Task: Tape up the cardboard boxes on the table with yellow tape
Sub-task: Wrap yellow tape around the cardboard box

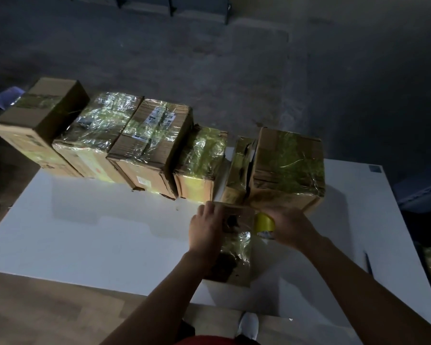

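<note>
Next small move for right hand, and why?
Probably pull the yellow tape roll leftward across the top of the small box. The right hand grips the roll at the box's right edge, the left hand rests on the box, and its far half looks untaped.

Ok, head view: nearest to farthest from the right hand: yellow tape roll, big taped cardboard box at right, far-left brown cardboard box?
1. Yellow tape roll: gripped by right hand.
2. Big taped cardboard box: just behind.
3. Far-left brown cardboard box: row's left end.
</note>
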`<action>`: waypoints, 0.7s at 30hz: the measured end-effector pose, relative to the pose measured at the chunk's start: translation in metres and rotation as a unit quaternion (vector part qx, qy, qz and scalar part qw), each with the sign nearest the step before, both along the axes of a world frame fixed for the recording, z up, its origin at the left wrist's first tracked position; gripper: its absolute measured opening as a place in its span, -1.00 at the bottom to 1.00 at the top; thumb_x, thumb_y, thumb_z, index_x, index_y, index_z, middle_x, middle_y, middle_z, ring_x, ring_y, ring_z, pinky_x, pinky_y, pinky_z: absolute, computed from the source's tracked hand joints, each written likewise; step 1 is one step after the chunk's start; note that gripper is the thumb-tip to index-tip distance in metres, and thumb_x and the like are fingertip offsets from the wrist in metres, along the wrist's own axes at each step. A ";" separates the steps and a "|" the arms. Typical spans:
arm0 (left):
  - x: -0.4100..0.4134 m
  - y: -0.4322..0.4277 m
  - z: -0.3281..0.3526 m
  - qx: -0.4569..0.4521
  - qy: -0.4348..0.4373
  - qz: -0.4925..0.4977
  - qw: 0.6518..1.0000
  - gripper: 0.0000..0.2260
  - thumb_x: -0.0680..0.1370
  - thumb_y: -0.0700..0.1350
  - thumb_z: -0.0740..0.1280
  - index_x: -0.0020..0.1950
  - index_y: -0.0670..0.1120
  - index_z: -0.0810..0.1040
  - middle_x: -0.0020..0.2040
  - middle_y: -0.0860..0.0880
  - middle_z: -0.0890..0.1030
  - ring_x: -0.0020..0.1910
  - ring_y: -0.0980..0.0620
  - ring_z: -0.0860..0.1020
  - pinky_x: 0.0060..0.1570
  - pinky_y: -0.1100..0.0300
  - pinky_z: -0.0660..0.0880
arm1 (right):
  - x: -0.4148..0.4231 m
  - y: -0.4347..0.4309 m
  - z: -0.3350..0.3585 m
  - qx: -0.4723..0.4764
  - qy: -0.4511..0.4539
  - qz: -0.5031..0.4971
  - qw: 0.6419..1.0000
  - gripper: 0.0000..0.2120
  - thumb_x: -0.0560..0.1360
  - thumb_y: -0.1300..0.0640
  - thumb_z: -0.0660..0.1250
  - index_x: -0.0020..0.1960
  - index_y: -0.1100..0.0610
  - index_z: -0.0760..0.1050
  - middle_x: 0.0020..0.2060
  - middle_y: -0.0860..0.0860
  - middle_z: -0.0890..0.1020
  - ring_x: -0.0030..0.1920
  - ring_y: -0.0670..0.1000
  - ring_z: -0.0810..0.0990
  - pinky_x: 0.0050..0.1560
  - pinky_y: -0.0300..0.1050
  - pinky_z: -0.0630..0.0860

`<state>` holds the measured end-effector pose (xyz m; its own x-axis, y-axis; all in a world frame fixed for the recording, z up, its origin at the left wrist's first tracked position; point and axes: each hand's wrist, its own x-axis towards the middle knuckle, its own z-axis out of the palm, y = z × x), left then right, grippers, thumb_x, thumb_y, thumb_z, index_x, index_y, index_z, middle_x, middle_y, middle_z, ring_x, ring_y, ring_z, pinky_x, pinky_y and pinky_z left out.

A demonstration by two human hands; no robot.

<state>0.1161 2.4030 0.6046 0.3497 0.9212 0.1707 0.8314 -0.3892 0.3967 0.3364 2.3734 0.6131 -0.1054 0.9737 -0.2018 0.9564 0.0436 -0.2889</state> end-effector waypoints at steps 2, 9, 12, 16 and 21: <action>0.005 -0.004 0.003 0.003 0.044 -0.044 0.998 -0.76 0.41 -0.32 0.41 0.06 -0.21 0.58 0.03 -0.20 0.57 -0.09 -0.18 0.56 -0.30 0.00 0.52 | -0.003 0.001 -0.003 0.006 -0.004 -0.001 1.000 -0.31 0.37 -0.15 0.46 0.44 -0.09 0.33 0.31 -0.04 0.52 0.28 0.03 0.50 0.25 -0.05 0.40; 0.032 -0.039 0.010 -0.015 0.180 -0.110 0.977 -0.66 0.38 -0.04 0.49 0.08 -0.16 0.64 0.03 -0.17 0.60 -0.05 -0.10 0.58 -0.15 0.07 0.57 | -0.007 -0.002 -0.008 0.026 0.009 -0.023 0.999 -0.29 0.36 -0.12 0.49 0.44 -0.13 0.31 0.31 -0.07 0.52 0.26 0.03 0.51 0.16 -0.13 0.38; 0.032 -0.055 0.005 -0.031 0.216 -0.088 0.972 -0.49 0.50 0.04 0.33 0.36 -0.23 0.48 0.27 -0.28 0.52 0.23 -0.24 0.52 0.17 -0.11 0.50 | -0.008 -0.004 -0.008 0.013 -0.015 -0.025 1.000 -0.33 0.40 -0.03 0.45 0.45 -0.14 0.27 0.27 -0.05 0.54 0.22 0.05 0.54 0.13 -0.08 0.44; 0.035 -0.062 -0.001 -0.150 0.176 -0.052 0.972 -0.32 0.60 0.20 0.02 0.58 -0.15 -0.10 0.56 -0.26 -0.15 0.51 -0.36 -0.18 0.39 -0.37 -0.17 | -0.010 -0.003 -0.009 0.004 -0.027 -0.036 0.999 -0.47 0.42 0.10 0.39 0.36 -0.06 0.36 0.20 -0.02 0.57 0.17 0.07 0.55 0.07 -0.09 0.43; 0.046 -0.045 0.006 -0.202 0.177 -0.031 0.963 -0.35 0.62 -0.05 0.14 0.56 -0.15 -0.19 0.54 -0.29 -0.27 0.48 -0.43 -0.24 0.36 -0.44 -0.12 | -0.012 -0.004 -0.003 -0.010 -0.013 -0.037 0.999 -0.48 0.40 -0.07 0.43 0.30 -0.06 0.36 0.18 -0.02 0.58 0.16 0.06 0.55 0.03 -0.10 0.41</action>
<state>0.1617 2.3578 0.6105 0.3768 0.8631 -0.3363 0.9224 -0.3163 0.2218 0.3240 2.3698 0.6104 -0.0273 0.9746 -0.2224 0.9640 -0.0331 -0.2638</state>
